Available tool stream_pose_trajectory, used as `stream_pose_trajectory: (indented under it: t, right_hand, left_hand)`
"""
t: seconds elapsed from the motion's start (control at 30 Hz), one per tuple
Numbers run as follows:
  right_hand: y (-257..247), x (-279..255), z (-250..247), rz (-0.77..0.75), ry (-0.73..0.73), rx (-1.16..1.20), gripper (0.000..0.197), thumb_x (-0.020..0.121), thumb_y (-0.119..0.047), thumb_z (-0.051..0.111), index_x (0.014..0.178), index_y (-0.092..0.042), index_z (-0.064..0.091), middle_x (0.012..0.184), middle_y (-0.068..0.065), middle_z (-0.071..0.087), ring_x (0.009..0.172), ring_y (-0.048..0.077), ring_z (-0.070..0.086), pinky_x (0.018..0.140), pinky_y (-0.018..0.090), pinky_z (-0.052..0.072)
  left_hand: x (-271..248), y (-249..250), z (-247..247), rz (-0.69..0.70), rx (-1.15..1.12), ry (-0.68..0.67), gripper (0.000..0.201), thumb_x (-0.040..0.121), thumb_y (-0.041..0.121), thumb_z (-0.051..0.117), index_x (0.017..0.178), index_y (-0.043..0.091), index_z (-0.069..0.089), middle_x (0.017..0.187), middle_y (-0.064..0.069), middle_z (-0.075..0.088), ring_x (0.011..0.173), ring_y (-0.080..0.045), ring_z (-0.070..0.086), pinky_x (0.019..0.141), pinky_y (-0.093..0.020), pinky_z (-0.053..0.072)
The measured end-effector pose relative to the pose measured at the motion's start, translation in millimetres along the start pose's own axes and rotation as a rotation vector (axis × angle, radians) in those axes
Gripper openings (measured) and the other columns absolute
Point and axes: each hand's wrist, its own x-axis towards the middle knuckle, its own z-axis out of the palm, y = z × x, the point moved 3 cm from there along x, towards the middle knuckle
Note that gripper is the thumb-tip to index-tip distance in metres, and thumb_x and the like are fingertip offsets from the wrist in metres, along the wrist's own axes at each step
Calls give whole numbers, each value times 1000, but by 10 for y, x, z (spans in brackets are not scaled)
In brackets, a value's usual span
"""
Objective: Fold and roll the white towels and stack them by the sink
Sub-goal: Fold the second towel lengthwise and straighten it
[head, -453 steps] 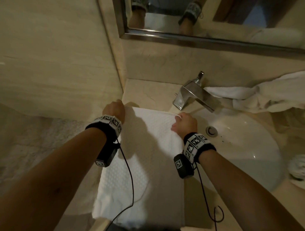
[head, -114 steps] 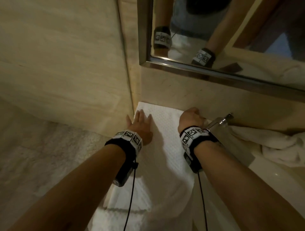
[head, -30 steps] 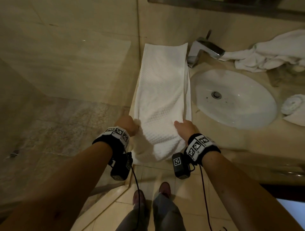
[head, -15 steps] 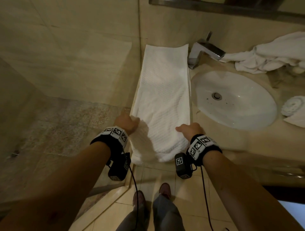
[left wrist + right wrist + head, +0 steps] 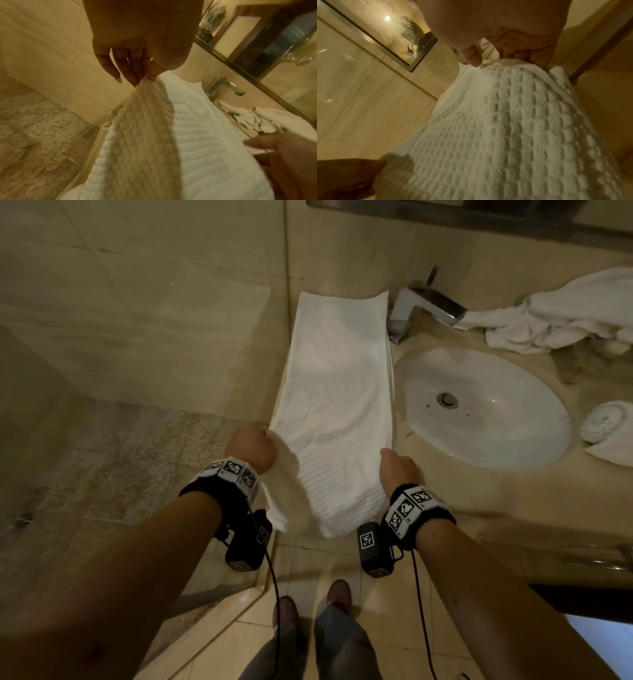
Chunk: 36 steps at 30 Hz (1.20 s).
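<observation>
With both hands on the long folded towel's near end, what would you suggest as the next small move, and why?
Probably turn the near end over to start the roll: the left hand and right hand each pinch an edge of the folded towel, which lies flat and narrow beside the sink.

Dim, warm yellowish light throughout. In the head view the sink [image 5: 486,409] shows soft glare, and the forearms at 6 o'clock are dark and stretched by wide-angle distortion. Both wrist views are soft and blurred; a lamp [image 5: 387,18] glares at 11 o'clock in the mirror [image 5: 399,32].
</observation>
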Motion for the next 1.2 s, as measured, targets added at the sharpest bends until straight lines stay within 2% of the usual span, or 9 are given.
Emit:
stream_pose_trajectory:
  t: [0.07, 0.17, 0.3, 0.37, 0.47, 0.63, 0.9, 1.0, 1.2]
  right_hand:
    - [17, 6, -3, -10, 44, -65, 41, 99, -21, 36, 125, 4, 55, 128, 23, 56, 119, 36, 52, 90, 36, 41]
    - [10, -37, -17, -54, 63, -176, 38, 97, -18, 40, 122, 5, 55, 125, 22, 56, 117, 35, 53, 91, 36, 42]
    - [77, 42, -46, -52, 73, -221, 35, 92, -34, 51, 90, -1, 62, 95, 15, 66, 65, 23, 53, 61, 28, 44]
    - [115, 93, -82, -46, 55, -249, 36, 91, -37, 55, 85, -2, 61, 78, 9, 59, 55, 18, 46, 49, 23, 36]
    - [96, 139, -113, -109, 31, -272, 34, 90, -27, 56, 89, 5, 67, 78, 11, 61, 62, 22, 52, 49, 23, 36]
    - [72, 163, -98, -207, 82, -220, 25, 91, -22, 61, 105, -4, 70, 109, 12, 69, 100, 28, 63, 77, 24, 44]
    - [99, 222, -140, -252, 132, -202, 30, 97, -30, 52, 105, -4, 64, 109, 15, 66, 101, 31, 61, 77, 28, 42]
    - [154, 183, -97, -294, 146, -118, 33, 97, -29, 52, 98, 1, 65, 98, 16, 67, 92, 30, 61, 72, 26, 40]
    - [385, 35, 2, -255, 88, 114, 37, 90, -28, 57, 66, 0, 61, 56, 10, 55, 47, 15, 52, 49, 20, 40]
  left_hand:
    - [-18, -6, -46, 11, -42, 59, 25, 92, 18, 50, 104, -2, 60, 108, -22, 63, 101, -38, 58, 76, -34, 43]
    - [-59, -24, 20, -44, 67, -70, 29, 91, 18, 52, 112, -2, 57, 116, -20, 61, 106, -36, 58, 74, -33, 41]
    - [-91, -61, 124, -75, 110, -142, 32, 89, 19, 57, 114, -2, 56, 116, -18, 60, 104, -34, 59, 73, -33, 45]
    - [-91, -63, 127, -79, 77, -116, 32, 89, 18, 57, 113, -3, 54, 113, -18, 60, 100, -34, 59, 70, -33, 44]
    - [-40, -45, 91, -72, 47, -109, 40, 93, 27, 53, 119, -3, 51, 116, -19, 58, 98, -33, 57, 73, -35, 44]
    - [103, -17, 96, -63, 98, -98, 32, 96, 22, 51, 115, -3, 59, 116, -18, 62, 106, -32, 59, 77, -34, 45]
    - [111, 12, 87, -11, 33, 50, 31, 94, 15, 48, 118, -4, 48, 120, -22, 57, 112, -36, 55, 86, -39, 45]
    - [65, -68, 170, -24, 5, 19, 35, 96, 21, 45, 121, -4, 45, 119, -22, 57, 108, -36, 57, 84, -38, 45]
    - [-93, -260, 351, -69, -81, 95, 38, 92, 34, 51, 108, 0, 48, 101, -17, 62, 83, -30, 57, 66, -32, 39]
